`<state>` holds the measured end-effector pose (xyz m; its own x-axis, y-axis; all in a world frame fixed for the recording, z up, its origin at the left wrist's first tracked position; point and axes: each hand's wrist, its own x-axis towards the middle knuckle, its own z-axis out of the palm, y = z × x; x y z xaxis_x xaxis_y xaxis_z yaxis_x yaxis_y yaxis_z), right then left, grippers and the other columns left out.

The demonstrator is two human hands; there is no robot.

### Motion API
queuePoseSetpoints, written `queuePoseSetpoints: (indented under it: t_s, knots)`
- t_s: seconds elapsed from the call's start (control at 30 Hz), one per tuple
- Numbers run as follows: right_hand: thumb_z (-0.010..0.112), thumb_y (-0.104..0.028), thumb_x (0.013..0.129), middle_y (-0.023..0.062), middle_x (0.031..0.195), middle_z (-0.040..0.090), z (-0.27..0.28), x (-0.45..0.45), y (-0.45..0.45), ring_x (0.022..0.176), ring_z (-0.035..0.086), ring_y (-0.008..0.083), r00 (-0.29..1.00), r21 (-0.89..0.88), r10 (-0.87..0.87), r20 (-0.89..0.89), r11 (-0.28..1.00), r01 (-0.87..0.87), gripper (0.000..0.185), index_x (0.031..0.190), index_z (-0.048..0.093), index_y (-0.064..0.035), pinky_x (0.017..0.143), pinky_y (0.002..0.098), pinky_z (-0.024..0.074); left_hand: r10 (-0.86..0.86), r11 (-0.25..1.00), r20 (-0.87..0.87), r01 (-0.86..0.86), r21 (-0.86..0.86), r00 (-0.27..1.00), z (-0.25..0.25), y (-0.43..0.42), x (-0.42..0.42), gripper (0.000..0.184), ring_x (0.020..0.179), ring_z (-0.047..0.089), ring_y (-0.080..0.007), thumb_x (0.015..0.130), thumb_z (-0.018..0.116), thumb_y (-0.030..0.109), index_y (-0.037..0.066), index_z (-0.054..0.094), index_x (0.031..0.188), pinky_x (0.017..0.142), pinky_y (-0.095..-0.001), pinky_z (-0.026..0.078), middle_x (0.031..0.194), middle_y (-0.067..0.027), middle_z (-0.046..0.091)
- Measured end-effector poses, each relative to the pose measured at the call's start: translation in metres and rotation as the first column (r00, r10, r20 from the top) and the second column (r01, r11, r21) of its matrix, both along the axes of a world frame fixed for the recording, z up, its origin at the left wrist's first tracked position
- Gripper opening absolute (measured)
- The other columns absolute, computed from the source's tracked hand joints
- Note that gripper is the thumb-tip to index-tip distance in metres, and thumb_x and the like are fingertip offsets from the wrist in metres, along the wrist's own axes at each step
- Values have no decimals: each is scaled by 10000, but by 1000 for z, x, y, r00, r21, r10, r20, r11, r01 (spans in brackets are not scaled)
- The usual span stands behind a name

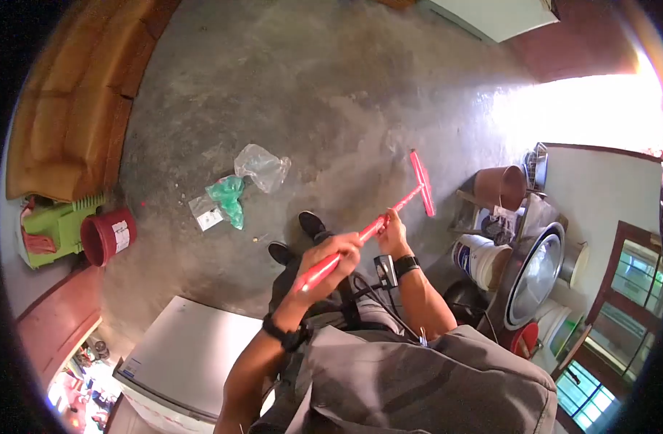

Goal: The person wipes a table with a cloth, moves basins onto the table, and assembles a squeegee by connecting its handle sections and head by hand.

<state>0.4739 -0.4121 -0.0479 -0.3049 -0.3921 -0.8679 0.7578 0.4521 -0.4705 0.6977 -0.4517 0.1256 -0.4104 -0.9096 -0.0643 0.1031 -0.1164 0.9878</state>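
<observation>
A red pole (371, 230) with a bar-shaped red head (423, 184), like a floor wiper, slants across the middle of the view. Wrapped round the upper part of the pole is my left hand (330, 260), near its end. My right hand (393, 235) grips it farther along, closer to the head. The head points away from me over the grey floor (331, 116). Left of my feet lie a clear plastic bag (263, 168), a green bag (229, 199) and a clear packet with a white label (209, 218).
A brown sofa (67, 101) stands at the upper left, above a red bucket (108, 237). A white appliance (190, 354) is at the lower left. Buckets (483, 262) and a large metal basin (535, 275) crowd the right side.
</observation>
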Motion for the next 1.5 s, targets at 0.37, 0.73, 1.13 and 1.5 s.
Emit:
queuePoseSetpoints:
  t_s: [0.37, 0.73, 1.13, 1.5]
  knots:
    - [496, -312, 904, 58, 604, 525, 50, 155, -14, 487, 517, 201, 927, 10, 356, 117, 933, -360, 289, 725, 518, -86, 453, 346, 438, 73, 991, 198, -93, 93, 977, 10, 14, 87, 120, 919, 609, -151, 883, 605, 80, -15, 612, 955, 834, -287, 483, 1048, -105, 659]
    - [522, -367, 902, 68, 632, 564, 119, 366, 1, 505, 538, 206, 771, -150, 535, 345, 842, -518, 324, 758, 556, -79, 480, 367, 467, 331, 942, 483, -312, -122, 811, 114, 78, 246, 98, 950, 601, -194, 854, 604, 45, -38, 604, 905, 853, -316, 472, 1020, -145, 648]
    - [589, -395, 896, -28, 648, 538, 206, 347, 69, 556, 545, 97, 798, -336, 408, 443, 901, -274, 302, 764, 545, -128, 564, 272, 471, 529, 789, -199, -565, -243, 825, 143, 130, 235, 197, 703, 450, -139, 898, 581, 263, 83, 502, 899, 819, -398, 407, 725, 7, 402]
    - [512, -330, 898, 61, 596, 531, 113, 129, 152, 520, 526, 156, 954, -175, -4, 298, 983, 59, 305, 759, 536, -60, 497, 278, 447, 119, 988, -187, -99, 115, 975, 49, 143, 35, 77, 762, 570, -192, 828, 608, 87, 16, 587, 803, 769, -323, 445, 801, -83, 611]
